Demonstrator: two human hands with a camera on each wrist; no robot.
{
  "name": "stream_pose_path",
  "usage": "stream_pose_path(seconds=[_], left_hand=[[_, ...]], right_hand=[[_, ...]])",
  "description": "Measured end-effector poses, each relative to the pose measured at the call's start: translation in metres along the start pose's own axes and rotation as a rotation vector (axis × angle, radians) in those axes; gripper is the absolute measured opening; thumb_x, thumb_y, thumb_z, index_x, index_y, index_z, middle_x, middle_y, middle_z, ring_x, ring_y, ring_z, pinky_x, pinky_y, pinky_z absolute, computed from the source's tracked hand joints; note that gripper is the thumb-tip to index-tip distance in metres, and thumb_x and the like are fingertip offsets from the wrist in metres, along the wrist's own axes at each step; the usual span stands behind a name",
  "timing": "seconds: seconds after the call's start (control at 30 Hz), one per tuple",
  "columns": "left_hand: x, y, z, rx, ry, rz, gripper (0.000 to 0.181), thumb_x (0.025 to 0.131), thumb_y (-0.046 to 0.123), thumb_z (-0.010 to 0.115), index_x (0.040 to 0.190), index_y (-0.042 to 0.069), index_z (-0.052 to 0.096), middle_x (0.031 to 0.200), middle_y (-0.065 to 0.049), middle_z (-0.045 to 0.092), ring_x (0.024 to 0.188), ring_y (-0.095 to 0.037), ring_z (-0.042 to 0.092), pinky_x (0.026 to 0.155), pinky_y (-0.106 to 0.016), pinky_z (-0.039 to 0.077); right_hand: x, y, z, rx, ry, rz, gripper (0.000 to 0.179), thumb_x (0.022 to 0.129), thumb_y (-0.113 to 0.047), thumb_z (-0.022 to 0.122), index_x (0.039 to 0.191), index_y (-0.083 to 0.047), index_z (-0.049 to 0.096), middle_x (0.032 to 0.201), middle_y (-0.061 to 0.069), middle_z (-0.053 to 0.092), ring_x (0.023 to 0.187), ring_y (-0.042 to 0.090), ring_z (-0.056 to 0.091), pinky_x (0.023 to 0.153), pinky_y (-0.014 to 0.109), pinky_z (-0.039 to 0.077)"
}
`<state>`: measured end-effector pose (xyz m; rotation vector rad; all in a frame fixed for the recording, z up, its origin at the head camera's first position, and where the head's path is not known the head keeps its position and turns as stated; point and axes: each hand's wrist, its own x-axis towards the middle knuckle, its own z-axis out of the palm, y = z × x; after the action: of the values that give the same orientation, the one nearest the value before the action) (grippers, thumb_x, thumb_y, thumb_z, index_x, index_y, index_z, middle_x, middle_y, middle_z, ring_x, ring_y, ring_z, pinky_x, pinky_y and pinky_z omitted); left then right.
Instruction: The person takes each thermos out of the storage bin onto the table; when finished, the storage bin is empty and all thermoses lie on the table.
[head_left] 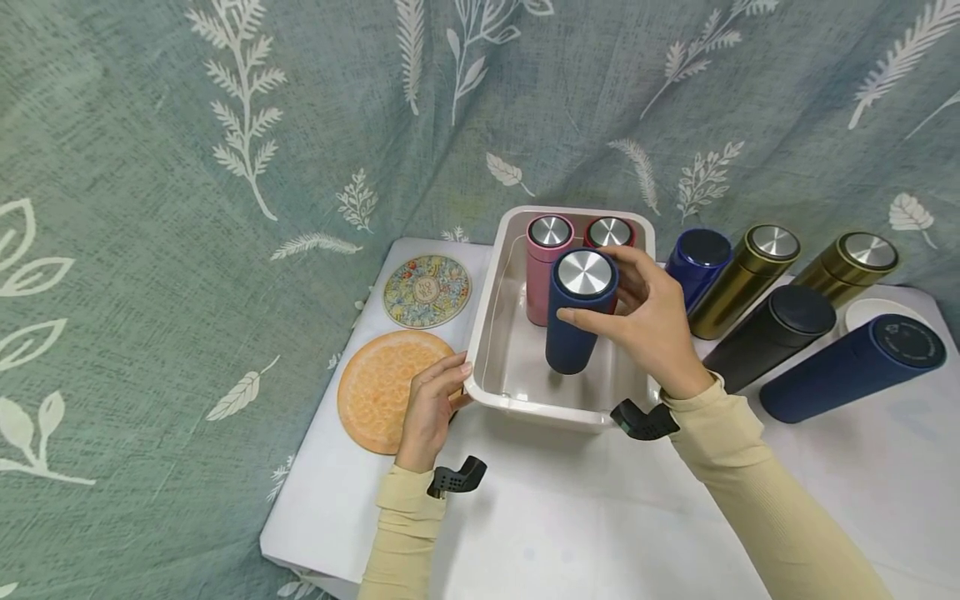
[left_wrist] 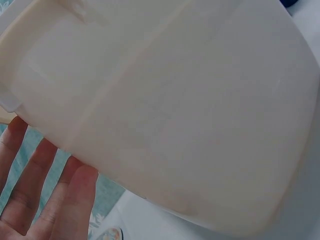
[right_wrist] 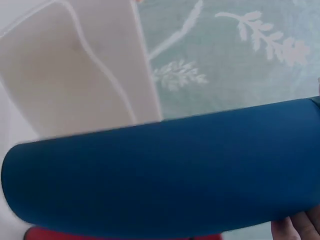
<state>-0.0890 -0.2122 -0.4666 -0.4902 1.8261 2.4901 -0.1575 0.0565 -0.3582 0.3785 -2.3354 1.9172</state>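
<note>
My right hand (head_left: pixel 648 321) holds a navy-blue thermos bottle (head_left: pixel 573 333) near its silver-topped lid, thumb on the near side and fingers behind. The bottle is inside the rim of a white plastic bin (head_left: pixel 551 406); whether it touches the bottom I cannot tell. Its blue body (right_wrist: pixel 165 170) fills the right wrist view. A pink thermos (head_left: pixel 538 283) and a red thermos (head_left: pixel 611 229), partly hidden, stand at the bin's back. My left hand (head_left: pixel 431 404) grips the bin's front-left corner; in the left wrist view its fingers (left_wrist: pixel 30 190) touch the bin's outer wall (left_wrist: pixel 190 115).
Right of the bin stand a shiny blue thermos (head_left: pixel 697 262), two gold thermoses (head_left: pixel 738 287) (head_left: pixel 843 271), a black thermos (head_left: pixel 772 333) and another navy thermos (head_left: pixel 840 375). A white round object (head_left: pixel 885 310) is behind them. Two round mats, one patterned (head_left: pixel 427 292), one orange (head_left: pixel 375 392), lie at left.
</note>
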Motion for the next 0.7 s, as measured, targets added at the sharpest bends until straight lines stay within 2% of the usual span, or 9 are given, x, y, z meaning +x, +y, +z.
stream_pose_path(seconds=[0.17,0.33,0.57,0.7], left_hand=[[-0.001,0.000,0.000,-0.005,0.002,0.003,0.022,0.090,0.010,0.063,0.109,0.011,0.074,0.091,0.006,0.076,0.081,-0.008,0.069,0.084,-0.039,0.052],[-0.001,0.000,0.001,-0.008,0.002,0.003,0.021,0.090,0.010,0.063,0.108,0.011,0.074,0.092,0.006,0.076,0.082,-0.009,0.069,0.087,-0.043,0.050],[0.000,-0.001,0.000,0.001,0.001,0.002,0.026,0.091,0.010,0.063,0.114,0.005,0.072,0.094,0.005,0.075,0.083,-0.010,0.069,0.085,-0.040,0.052],[0.000,-0.001,-0.001,0.007,-0.001,0.003,0.029,0.090,0.012,0.063,0.117,0.003,0.071,0.094,0.005,0.075,0.084,-0.010,0.069,0.085,-0.040,0.051]], right_hand=[[-0.010,-0.013,-0.004,0.029,0.022,-0.057,0.076,0.068,-0.008,0.092,0.136,-0.015,0.058,0.119,-0.002,0.070,0.108,0.007,0.067,0.092,0.016,0.053],[-0.016,-0.023,-0.007,0.056,0.087,-0.131,0.075,0.064,-0.001,0.092,0.131,-0.013,0.061,0.112,-0.011,0.072,0.105,0.008,0.068,0.088,0.015,0.053],[-0.023,-0.032,-0.014,0.115,0.200,-0.367,0.079,0.055,0.017,0.088,0.127,0.003,0.061,0.116,-0.001,0.072,0.108,0.015,0.069,0.091,0.020,0.054],[-0.026,-0.039,-0.019,0.146,0.246,-0.442,0.079,0.052,0.020,0.086,0.126,0.008,0.060,0.116,0.004,0.071,0.105,0.019,0.068,0.087,0.023,0.055]])
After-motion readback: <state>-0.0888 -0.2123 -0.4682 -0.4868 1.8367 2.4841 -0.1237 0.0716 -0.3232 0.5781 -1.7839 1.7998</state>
